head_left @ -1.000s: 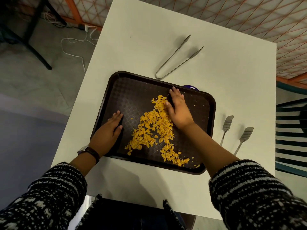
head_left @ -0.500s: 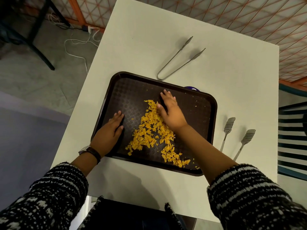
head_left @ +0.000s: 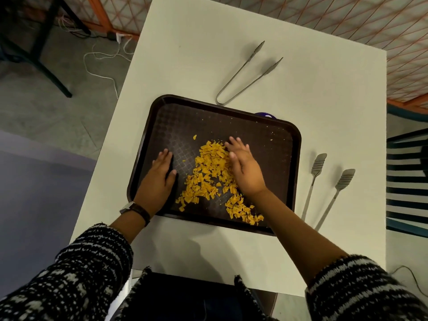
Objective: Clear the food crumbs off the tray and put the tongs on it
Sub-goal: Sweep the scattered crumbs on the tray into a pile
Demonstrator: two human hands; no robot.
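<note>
The white rectangular tabletop (head_left: 190, 54) carries a dark brown plastic tray (head_left: 162, 117). Slim metal tongs (head_left: 245, 75) lie on the surface just beyond the tray's far edge. Metal tongs with slotted flat ends (head_left: 324, 188) lie just right of the tray. A purple object (head_left: 266, 115) shows partly at the tray's far edge.

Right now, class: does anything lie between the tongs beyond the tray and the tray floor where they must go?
Yes. The orange crumbs cover the middle of the tray, and both hands rest there; the pointed tongs lie on the table.
</note>
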